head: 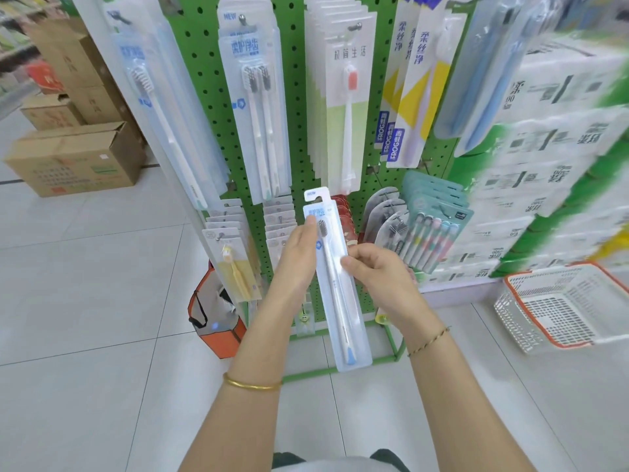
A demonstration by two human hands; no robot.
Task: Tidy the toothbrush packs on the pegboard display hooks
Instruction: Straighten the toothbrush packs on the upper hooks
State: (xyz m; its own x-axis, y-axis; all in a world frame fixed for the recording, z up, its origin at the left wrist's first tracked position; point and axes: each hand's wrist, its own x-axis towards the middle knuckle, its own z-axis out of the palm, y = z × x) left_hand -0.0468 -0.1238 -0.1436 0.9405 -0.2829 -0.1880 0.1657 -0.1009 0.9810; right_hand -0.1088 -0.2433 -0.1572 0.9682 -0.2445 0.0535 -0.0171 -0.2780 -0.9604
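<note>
A long clear toothbrush pack point(335, 291) with a white brush and a blue card top is held upright in front of the green pegboard point(296, 107). My left hand point(297, 257) lies along its left edge with straight fingers touching the card near the brush head. My right hand point(377, 272) pinches its right edge with curled fingers. Above hang a matching two-brush pack point(253, 107), a pink-headed brush pack row point(347, 97) and yellow-and-white packs point(413, 93). The lower hooks hold small yellow brush packs point(235, 264) and a multi-brush teal pack point(432, 233).
An orange bag point(216, 318) stands on the tile floor by the rack's left foot. Cardboard boxes point(78, 158) are stacked at the left. A white plastic basket with an orange rim point(561, 308) sits on the floor at the right, below stacked tissue packs point(551, 172).
</note>
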